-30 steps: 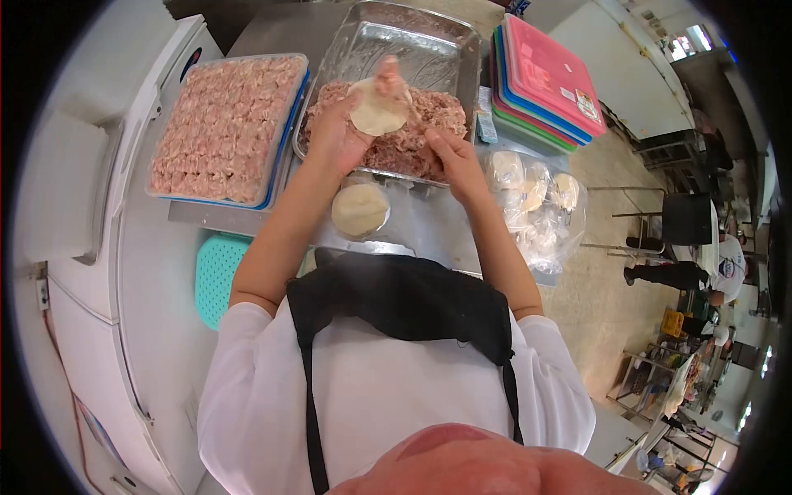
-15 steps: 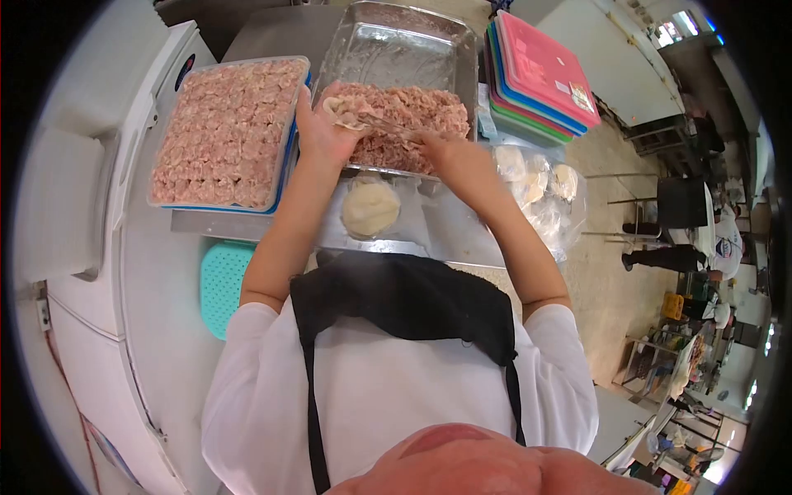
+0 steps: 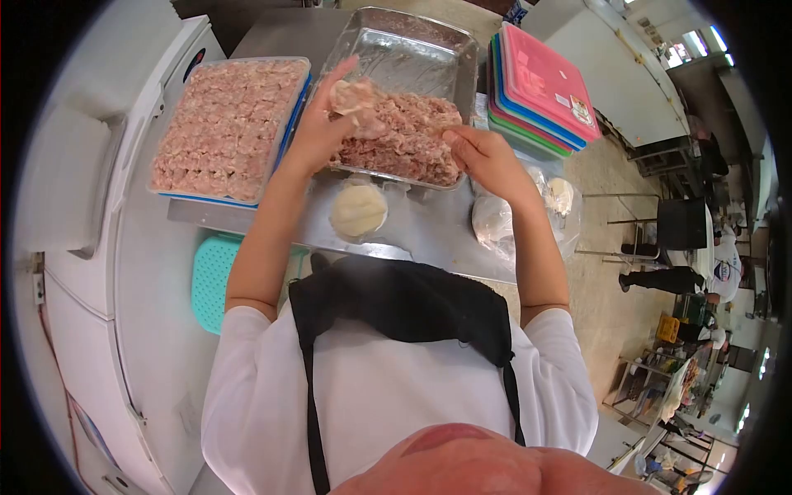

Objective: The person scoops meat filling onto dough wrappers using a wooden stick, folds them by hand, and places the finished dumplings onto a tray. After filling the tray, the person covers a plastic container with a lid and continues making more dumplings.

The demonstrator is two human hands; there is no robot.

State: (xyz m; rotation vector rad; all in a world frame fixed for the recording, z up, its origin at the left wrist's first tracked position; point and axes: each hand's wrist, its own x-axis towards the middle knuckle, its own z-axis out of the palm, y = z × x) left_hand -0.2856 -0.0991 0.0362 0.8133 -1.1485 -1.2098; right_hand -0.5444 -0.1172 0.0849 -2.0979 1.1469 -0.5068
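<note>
My left hand (image 3: 318, 132), its fingers partly raised, holds a thin round dumpling wrapper (image 3: 353, 101) with meat filling at the left side of the metal tray (image 3: 412, 49). Pink minced meat (image 3: 412, 136) is heaped in the near half of that tray. Over the meat's right edge, my right hand (image 3: 478, 153) is closed in a pinch on a thin metal filling spatula, whose blade I cannot make out against the meat. A stack of pale round wrappers (image 3: 359, 209) lies on the steel table in front of the tray.
To the left stands a container of dumplings in rows (image 3: 227, 128). Stacked coloured lids (image 3: 549, 82) sit at the right, near plastic-bagged wrappers (image 3: 495, 223). A turquoise basket (image 3: 216, 280) is below the table edge. A person (image 3: 726, 264) stands far off at right.
My right hand has moved right and slightly down, away from the wrapper. My left hand has shifted a little left, with its fingers raised around the wrapper.
</note>
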